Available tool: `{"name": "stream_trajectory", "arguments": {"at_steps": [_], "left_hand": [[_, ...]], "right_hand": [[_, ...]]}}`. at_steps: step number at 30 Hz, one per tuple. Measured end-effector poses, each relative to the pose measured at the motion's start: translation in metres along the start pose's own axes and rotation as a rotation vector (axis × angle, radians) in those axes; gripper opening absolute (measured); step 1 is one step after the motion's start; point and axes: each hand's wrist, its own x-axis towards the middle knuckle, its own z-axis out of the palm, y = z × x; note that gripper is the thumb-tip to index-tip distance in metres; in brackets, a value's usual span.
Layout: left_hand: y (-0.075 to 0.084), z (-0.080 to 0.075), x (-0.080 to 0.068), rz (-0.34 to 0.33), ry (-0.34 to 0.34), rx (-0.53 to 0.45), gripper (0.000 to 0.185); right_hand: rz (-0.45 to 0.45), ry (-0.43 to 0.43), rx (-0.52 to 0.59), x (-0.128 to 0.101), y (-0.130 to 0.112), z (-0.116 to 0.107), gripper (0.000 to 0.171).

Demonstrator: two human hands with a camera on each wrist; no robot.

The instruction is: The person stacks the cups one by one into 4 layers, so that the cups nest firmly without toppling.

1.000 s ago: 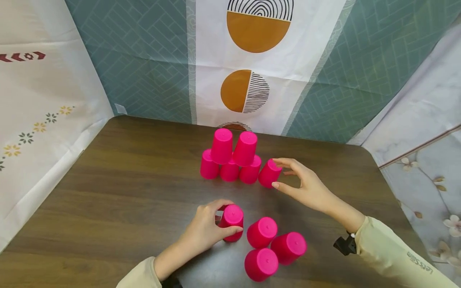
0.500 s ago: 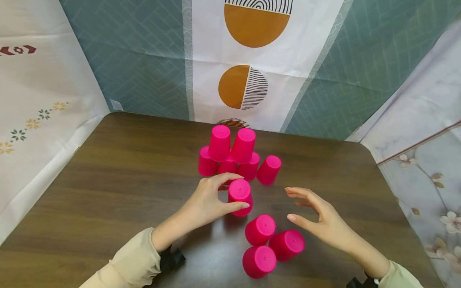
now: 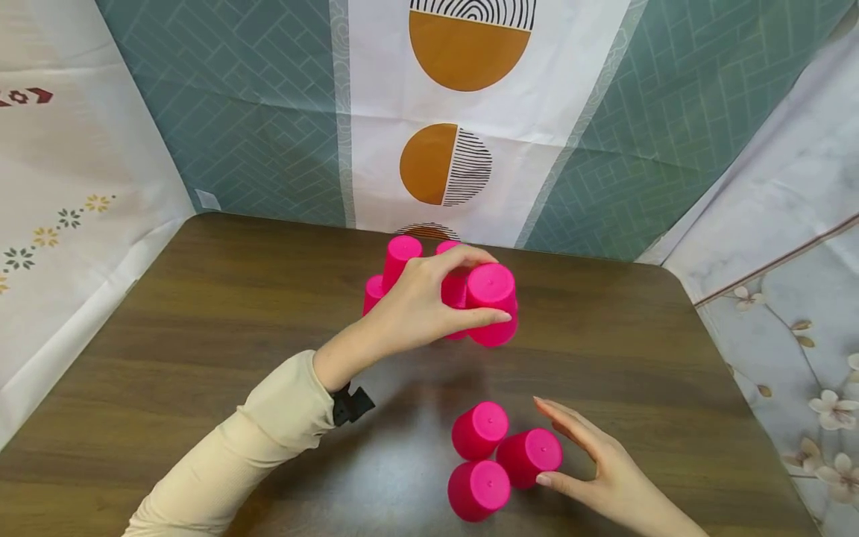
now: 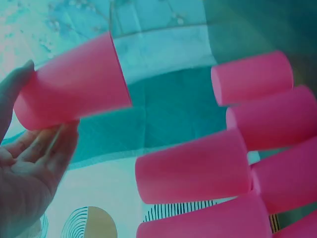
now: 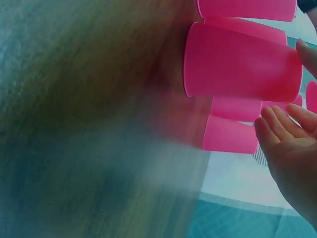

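Observation:
My left hand [image 3: 423, 302] holds an upside-down pink cup [image 3: 492, 287] between thumb and fingers, lifted above the table at the right end of a cup stack. In the left wrist view, this raised cup [image 4: 74, 84] is apart from the stacked cups [image 4: 193, 166]. The stack has an upper left cup [image 3: 403, 257] and an upper right cup [image 3: 448, 246] over a lower row, largely hidden by my left hand. My right hand [image 3: 607, 477] has thumb and fingers spread beside the right cup [image 3: 530, 457] of a nearer group; its thumb tip overlaps that cup's edge, contact uncertain.
Two more upside-down pink cups, a far one [image 3: 479, 430] and a near one [image 3: 479, 491], complete the nearer group. The brown wooden table [image 3: 221, 313] ends at a patterned cloth [image 3: 268, 134] behind the stack. Pale cloth hangs at both sides.
My left hand has carried its cup up, forward and right, from beside the nearer group to the stack's right end. My right hand has left the stack's rightmost cup and come back toward the nearer group.

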Motion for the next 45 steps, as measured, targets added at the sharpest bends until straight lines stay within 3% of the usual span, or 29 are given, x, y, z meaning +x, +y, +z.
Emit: {"name": "stream_trajectory", "arguments": {"at_steps": [5,10,13,16,22,31,37,45], "left_hand": [[-0.004,-0.004,0.03,0.07,-0.104,0.06,0.047],[-0.012,0.001,0.056,-0.019,-0.21,0.066,0.044],[-0.018,0.005,0.067,-0.069,-0.221,0.088,0.046],[-0.023,0.009,0.074,-0.076,-0.223,0.116,0.047],[-0.029,0.013,0.085,-0.046,-0.295,0.151,0.041],[-0.032,0.015,0.099,-0.069,-0.412,0.288,0.036],[-0.035,0.016,0.103,-0.066,-0.513,0.316,0.034],[-0.035,0.017,0.104,-0.07,-0.543,0.356,0.035]], "right_hand": [[-0.024,0.025,0.017,-0.003,0.004,0.004,0.076],[-0.077,0.022,0.093,-0.004,0.008,0.007,0.067],[-0.132,0.02,0.127,-0.003,0.011,0.007,0.063],[-0.161,0.006,0.163,-0.003,0.012,0.007,0.063],[-0.135,-0.008,0.133,-0.006,0.011,0.008,0.06],[-0.086,-0.026,0.112,-0.008,0.009,0.007,0.059],[-0.104,-0.023,0.122,-0.007,0.01,0.007,0.059],[-0.14,-0.01,0.145,-0.005,0.014,0.007,0.062]]}}
